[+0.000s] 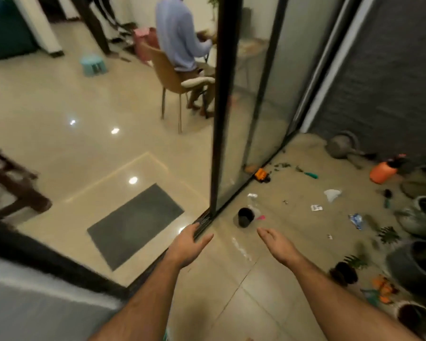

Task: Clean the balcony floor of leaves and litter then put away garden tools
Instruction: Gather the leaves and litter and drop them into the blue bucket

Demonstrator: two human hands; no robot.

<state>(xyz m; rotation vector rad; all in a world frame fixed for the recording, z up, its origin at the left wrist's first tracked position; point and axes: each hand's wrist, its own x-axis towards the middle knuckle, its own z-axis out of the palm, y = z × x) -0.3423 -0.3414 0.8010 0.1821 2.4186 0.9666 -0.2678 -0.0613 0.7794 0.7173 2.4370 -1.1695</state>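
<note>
Both my hands reach forward empty over the balcony floor (268, 286). My left hand (190, 244) has straight fingers just above the sliding door track. My right hand (276, 242) is flat too, near a small black pot (245, 217). Litter lies on the tiles: a white wrapper (332, 194), a small packet (316, 207), a blue-white wrapper (356, 220) and green leaves (284, 166). Garden tools are scattered about: a green-handled tool (310, 175), an orange sprayer (383, 171), a grey watering can (342, 147) and a small brush (387, 196).
A glass sliding door (221, 119) stands between the room and the balcony. A grey mat (135, 223) lies indoors. A person sits on a chair (172, 80) inside. Several plant pots (413, 264) line the right side. An orange toy (261, 174) lies by the track.
</note>
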